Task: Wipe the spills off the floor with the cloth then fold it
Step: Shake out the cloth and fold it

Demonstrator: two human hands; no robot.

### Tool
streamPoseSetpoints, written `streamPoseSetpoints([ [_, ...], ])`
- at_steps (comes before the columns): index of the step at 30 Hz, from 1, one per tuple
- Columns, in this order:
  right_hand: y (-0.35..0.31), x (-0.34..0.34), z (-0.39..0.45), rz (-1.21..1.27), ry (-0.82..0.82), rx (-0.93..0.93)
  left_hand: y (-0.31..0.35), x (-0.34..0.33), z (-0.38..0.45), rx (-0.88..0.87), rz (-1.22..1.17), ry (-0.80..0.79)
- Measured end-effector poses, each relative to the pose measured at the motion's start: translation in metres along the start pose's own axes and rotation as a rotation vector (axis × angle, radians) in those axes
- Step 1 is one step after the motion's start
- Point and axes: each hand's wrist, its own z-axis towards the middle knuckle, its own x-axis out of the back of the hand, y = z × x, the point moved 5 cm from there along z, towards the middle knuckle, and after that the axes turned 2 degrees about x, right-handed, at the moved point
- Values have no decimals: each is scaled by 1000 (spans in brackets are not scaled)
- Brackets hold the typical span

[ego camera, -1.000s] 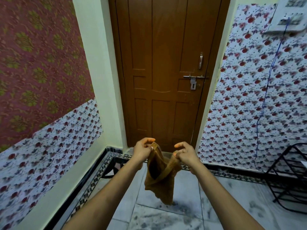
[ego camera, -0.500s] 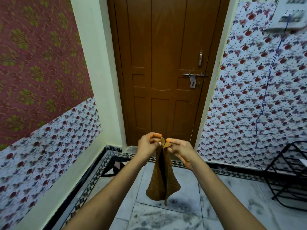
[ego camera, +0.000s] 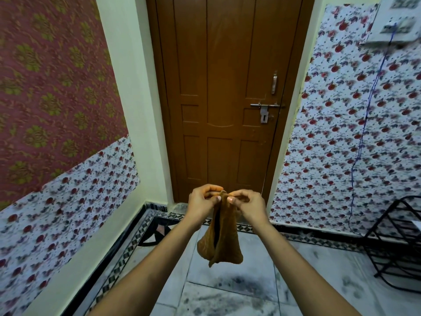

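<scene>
The folding step is under way, by the look of it: the left hand (ego camera: 202, 202) and right hand (ego camera: 247, 205) are pinching the top corners of the brown cloth (ego camera: 222, 242) together, each grip closed tight on it. The cloth is hanging below the fingers, above the floor (ego camera: 262, 290). Next, one hand probably needs to catch the lower edge.

There are no words, numbers, labels or signs to read here. The walls (ego camera: 341, 124) have only flower patterns, and the brown door (ego camera: 223, 94) is plain wood. The white switch board (ego camera: 397, 21) high on the right is too blurry to show any writing.
</scene>
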Motion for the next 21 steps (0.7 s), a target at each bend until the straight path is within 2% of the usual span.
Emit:
streamPoseSetpoints([
  [3,-7,0,2,63,-26,57,5,1,-1,18,-75,-9],
  [5,-9,-3,1,214,-72,37,8,1,-3,24,-128,-37],
  [8,-5,-8,0,339,-49,-33,11,0,-6,20,-179,-86],
  [15,-2,-9,1,380,-34,-60,7,-2,-13,74,-266,-154],
  [18,-4,-12,-4,470,-133,-95,11,0,-12,70,-187,-120],
  [21,7,-11,-8,448,-345,-147,25,7,-9,59,-167,-112],
])
